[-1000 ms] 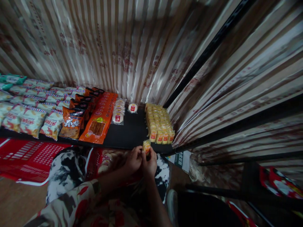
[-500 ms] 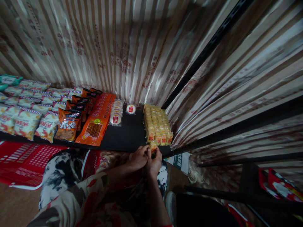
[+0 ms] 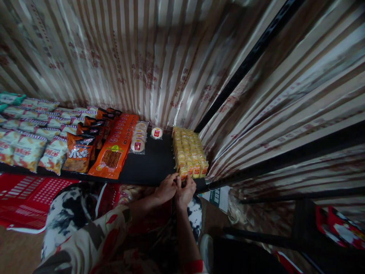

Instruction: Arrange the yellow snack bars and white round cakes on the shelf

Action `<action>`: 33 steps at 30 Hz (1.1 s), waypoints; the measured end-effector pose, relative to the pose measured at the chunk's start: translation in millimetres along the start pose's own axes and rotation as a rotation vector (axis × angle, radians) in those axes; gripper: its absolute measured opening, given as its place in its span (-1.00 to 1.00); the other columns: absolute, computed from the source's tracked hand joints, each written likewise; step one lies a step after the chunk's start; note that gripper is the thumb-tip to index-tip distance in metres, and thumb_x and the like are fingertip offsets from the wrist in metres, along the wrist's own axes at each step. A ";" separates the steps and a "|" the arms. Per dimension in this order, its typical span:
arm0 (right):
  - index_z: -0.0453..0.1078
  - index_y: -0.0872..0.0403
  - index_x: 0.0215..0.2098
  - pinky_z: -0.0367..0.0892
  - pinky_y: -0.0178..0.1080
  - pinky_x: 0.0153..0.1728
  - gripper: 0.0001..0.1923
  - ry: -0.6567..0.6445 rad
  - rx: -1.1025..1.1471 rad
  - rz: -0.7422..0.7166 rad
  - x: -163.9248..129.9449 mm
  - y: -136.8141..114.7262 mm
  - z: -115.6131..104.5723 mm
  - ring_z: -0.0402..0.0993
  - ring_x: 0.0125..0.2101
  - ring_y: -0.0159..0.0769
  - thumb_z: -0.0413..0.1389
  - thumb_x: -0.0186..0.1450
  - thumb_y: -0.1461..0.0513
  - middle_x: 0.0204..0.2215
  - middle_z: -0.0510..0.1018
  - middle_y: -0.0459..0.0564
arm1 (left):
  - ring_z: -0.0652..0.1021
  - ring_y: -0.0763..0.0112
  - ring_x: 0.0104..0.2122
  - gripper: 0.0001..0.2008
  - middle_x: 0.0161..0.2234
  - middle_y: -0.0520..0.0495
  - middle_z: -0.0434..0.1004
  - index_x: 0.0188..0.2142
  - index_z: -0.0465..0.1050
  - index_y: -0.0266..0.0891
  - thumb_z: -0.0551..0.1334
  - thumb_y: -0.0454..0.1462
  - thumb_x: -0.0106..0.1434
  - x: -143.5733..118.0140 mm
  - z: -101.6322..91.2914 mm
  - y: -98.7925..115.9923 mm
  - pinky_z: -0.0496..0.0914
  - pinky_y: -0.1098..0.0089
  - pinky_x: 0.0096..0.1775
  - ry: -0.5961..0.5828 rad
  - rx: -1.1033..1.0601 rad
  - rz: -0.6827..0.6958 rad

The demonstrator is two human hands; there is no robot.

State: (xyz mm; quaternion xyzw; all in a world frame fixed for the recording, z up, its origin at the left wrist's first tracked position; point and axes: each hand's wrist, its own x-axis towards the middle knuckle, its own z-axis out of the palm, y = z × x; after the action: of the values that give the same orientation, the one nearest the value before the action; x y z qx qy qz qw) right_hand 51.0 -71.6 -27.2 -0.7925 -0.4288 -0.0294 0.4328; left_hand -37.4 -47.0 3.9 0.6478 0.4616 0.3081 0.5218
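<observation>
Where hands (image 3: pixel 176 189) meet, packet (image 3: pixel 183 176) seemingly half-hidden.

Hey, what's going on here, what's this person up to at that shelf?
A person crouches at a low black shelf lined with snack packs. Both hands, left hand and right hand, meet at the shelf's front edge around a small yellow packet, right in front of the block of matching yellow packets. Further left lie round cakes, orange packs and chip bags. A red basket sits below.
</observation>
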 end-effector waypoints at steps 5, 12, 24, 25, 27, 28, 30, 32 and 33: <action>0.30 0.20 0.06 0.18 -0.09 -0.10 -0.39 0.001 -0.006 0.028 2.5 -5.5 1.9 0.24 -0.11 -0.03 -0.09 0.25 -0.07 -0.17 0.36 0.25 | 0.44 0.35 -0.04 -0.46 -0.01 -0.17 0.39 0.05 0.30 -0.29 0.01 -0.50 0.04 4.7 -1.0 2.4 0.28 0.36 0.06 -0.007 -0.010 -0.038; 0.24 0.23 0.10 0.16 -0.07 -0.07 -0.35 -0.025 0.015 0.034 3.4 -4.4 2.5 0.24 -0.08 -0.03 -0.09 0.24 -0.06 -0.14 0.36 0.26 | 0.48 0.39 -0.13 -0.43 0.02 -0.20 0.35 0.06 0.28 -0.32 0.00 -0.51 0.02 5.3 -2.6 4.8 0.35 0.40 -0.02 -0.042 -0.102 -0.056; 0.25 0.12 0.12 0.18 -0.11 -0.13 -0.39 -0.015 -0.036 -0.057 7.3 11.1 11.8 0.25 -0.16 -0.09 -0.04 0.22 -0.04 -0.21 0.36 0.16 | 0.45 0.37 -0.09 -0.58 -0.12 -0.15 0.42 -0.03 0.34 -0.29 0.00 -0.48 0.12 15.9 -1.5 -11.1 0.33 0.32 0.03 0.083 0.097 0.101; 0.24 0.13 0.13 0.17 -0.11 -0.14 -0.38 -0.011 -0.042 -0.051 7.8 11.2 12.1 0.25 -0.16 -0.08 -0.03 0.21 -0.04 -0.21 0.36 0.16 | 0.47 0.39 -0.14 -0.60 -0.14 -0.13 0.42 -0.04 0.34 -0.27 0.02 -0.47 0.13 18.5 -1.0 -12.8 0.36 0.33 -0.01 0.114 0.098 0.089; 0.22 0.15 0.14 0.17 -0.10 -0.15 -0.37 -0.002 -0.044 -0.042 8.3 10.6 12.2 0.26 -0.18 -0.08 -0.01 0.20 -0.03 -0.21 0.37 0.18 | 0.49 0.45 -0.27 -0.64 -0.18 -0.10 0.41 -0.04 0.34 -0.26 0.05 -0.41 0.15 24.2 -0.4 -14.6 0.41 0.37 -0.10 0.153 0.088 0.044; 0.21 0.16 0.13 0.17 -0.10 -0.15 -0.36 0.006 -0.038 -0.042 8.4 10.2 11.9 0.26 -0.18 -0.07 -0.01 0.20 -0.04 -0.21 0.38 0.18 | 0.49 0.48 -0.33 -0.65 -0.20 -0.09 0.41 -0.04 0.34 -0.26 0.07 -0.39 0.16 27.0 -0.4 -14.7 0.42 0.39 -0.14 0.161 0.083 0.024; 0.23 0.17 0.10 0.18 -0.12 -0.15 -0.37 0.029 -0.014 -0.040 8.2 9.1 11.2 0.26 -0.18 -0.08 0.01 0.20 -0.05 -0.21 0.38 0.18 | 0.47 0.52 -0.41 -0.66 -0.23 -0.07 0.39 -0.05 0.34 -0.28 0.11 -0.35 0.15 32.2 -0.8 -14.0 0.43 0.42 -0.22 0.159 0.076 0.002; 0.27 0.16 0.03 0.20 -0.13 -0.14 -0.40 0.051 0.014 -0.025 8.0 8.2 10.5 0.27 -0.18 -0.10 0.03 0.18 -0.07 -0.22 0.39 0.16 | 0.45 0.53 -0.44 -0.66 -0.26 -0.05 0.38 -0.06 0.35 -0.29 0.13 -0.34 0.13 36.4 -1.5 -13.0 0.43 0.44 -0.27 0.147 0.067 -0.002; 0.29 0.16 -0.01 0.20 -0.14 -0.14 -0.42 0.057 0.025 -0.012 7.9 8.0 10.3 0.27 -0.18 -0.10 0.04 0.17 -0.08 -0.23 0.38 0.16 | 0.45 0.53 -0.44 -0.66 -0.27 -0.04 0.38 -0.07 0.36 -0.28 0.14 -0.33 0.13 37.9 -1.8 -12.7 0.43 0.45 -0.29 0.143 0.061 -0.001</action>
State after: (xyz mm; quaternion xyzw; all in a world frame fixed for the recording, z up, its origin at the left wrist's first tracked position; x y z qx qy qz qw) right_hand 58.3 -61.1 -35.6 -0.7832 -0.4213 -0.0494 0.4546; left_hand -27.9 -11.1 -11.0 0.6395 0.5074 0.3389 0.4677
